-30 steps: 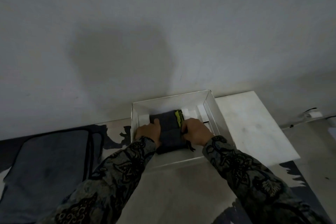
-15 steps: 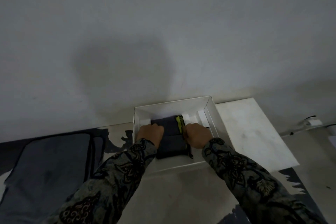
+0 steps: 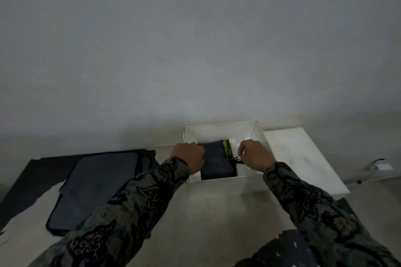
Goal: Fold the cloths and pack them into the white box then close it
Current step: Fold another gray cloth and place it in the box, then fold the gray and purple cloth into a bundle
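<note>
Tucking the soft folded cloth (image 3: 213, 161) into the white box (image 3: 219, 131), our left hand (image 3: 189, 156) curls against its edge, our right hand (image 3: 253, 154) pinches its dangling threads; limp fabric, best held by folded edges.

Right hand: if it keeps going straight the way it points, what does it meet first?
Probably the far wall of the open white cardboard box; the right hand points away over the box's bare right side. Depth is unclear.

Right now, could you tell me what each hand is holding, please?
Left hand rests on the dark folded cloth; right hand pinches its black fringe.
</note>
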